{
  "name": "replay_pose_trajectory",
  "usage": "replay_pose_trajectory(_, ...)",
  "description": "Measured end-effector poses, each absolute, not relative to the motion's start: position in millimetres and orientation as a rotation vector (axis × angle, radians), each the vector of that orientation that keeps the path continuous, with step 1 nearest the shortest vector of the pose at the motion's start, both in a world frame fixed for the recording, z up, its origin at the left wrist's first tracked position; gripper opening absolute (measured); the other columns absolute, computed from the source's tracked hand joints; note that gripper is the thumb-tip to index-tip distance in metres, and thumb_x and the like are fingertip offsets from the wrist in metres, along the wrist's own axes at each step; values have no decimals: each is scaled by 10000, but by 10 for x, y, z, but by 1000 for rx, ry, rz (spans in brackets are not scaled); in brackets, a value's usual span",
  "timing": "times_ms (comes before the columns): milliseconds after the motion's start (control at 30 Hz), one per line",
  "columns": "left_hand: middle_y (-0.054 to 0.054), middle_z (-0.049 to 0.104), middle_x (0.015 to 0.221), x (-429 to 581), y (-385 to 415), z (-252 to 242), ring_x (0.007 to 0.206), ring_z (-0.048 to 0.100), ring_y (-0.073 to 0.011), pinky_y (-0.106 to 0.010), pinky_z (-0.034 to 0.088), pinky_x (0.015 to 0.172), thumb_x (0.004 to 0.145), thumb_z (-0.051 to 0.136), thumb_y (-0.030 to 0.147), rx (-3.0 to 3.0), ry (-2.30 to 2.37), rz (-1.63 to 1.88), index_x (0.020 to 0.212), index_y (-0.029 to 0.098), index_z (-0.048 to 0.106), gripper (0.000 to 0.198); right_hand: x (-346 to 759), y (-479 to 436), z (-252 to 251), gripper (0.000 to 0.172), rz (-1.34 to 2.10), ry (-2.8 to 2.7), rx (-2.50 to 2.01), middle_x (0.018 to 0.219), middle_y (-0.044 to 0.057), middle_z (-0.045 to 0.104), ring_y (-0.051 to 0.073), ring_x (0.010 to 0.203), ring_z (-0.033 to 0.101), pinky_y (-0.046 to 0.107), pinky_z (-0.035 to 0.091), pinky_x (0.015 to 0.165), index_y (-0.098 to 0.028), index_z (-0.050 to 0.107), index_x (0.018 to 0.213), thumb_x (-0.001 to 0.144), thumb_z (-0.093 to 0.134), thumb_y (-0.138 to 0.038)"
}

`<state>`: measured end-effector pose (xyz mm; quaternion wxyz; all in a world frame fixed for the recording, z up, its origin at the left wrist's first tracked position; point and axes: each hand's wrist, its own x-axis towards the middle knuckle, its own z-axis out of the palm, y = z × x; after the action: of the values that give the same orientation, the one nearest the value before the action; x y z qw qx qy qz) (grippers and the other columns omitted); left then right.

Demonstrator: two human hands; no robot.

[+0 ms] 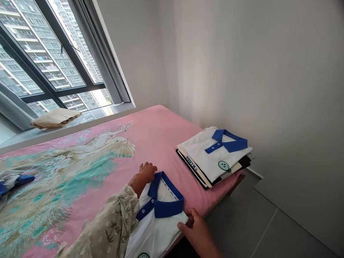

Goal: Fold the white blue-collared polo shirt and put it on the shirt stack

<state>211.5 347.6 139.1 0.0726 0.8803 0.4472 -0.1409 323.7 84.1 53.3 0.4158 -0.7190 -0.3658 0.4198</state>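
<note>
A white polo shirt (158, 229) with a blue collar lies folded at the bed's near edge, collar pointing away from me. My left hand (147, 172) rests by the far left shoulder of that shirt, fingers slightly bent and apart; the hand partly covers the fabric there. At the right shoulder, my right hand (197, 229) pinches the shirt's edge between thumb and fingers. The round green badge on the chest is cut off by the bottom of the view. Beyond, a stack of folded clothes (192, 168) has a similar white and blue polo shirt (209, 150) on top.
A pink bed sheet (156, 132) with a peacock print covers the bed. Crumpled white and blue clothing (16, 181) lies at the far left. A beige folded item (56, 118) sits on the windowsill (94, 113). Grey floor tiles (249, 211) and a wall (242, 71) border the right side.
</note>
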Motion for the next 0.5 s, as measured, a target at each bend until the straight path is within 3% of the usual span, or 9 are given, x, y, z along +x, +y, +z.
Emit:
replay_pose_trajectory(100, -65, 598, 1088, 2114, 3536, 1446, 1139, 472, -246, -509, 317, 997, 811, 572, 275, 2656, 1320, -433, 938, 168, 643, 181, 3252, 811, 532, 220, 1024, -933, -1864, 744, 15, 604, 182, 702, 553, 270, 393, 637, -190, 542, 801, 666, 619, -345)
replay_pose_trajectory(300, -47, 634, 960, 1990, 3579, 1562, 915, 579, -171, -387, 462, 839, 824, 574, 303, 2558, 1326, -328, 890, 151, 624, 173, 3183, 742, 612, 235, 898, -967, -1729, 650, -9, 520, 153, 632, 503, 259, 387, 624, -208, 439, 669, 790, 471, -407)
replay_pose_trajectory(400, -26, 650, 806, 1865, 3548, 1630, 751, 606, -134, -316, 490, 723, 819, 565, 251, 2462, 1326, -260, 888, 147, 621, 137, 3147, 750, 680, 237, 851, -946, -1784, 738, 15, 572, 171, 677, 535, 273, 404, 660, -210, 470, 781, 780, 492, -446)
replay_pose_trajectory(500, -10, 649, 739, 1741, 3487, 1669, 629, 602, -104, -267, 491, 634, 830, 542, 229, 2372, 1316, -202, 917, 141, 613, 142, 3170, 801, 647, 363, 803, -895, -1940, 952, 91, 623, 227, 839, 582, 306, 411, 730, -199, 496, 939, 720, 561, -481)
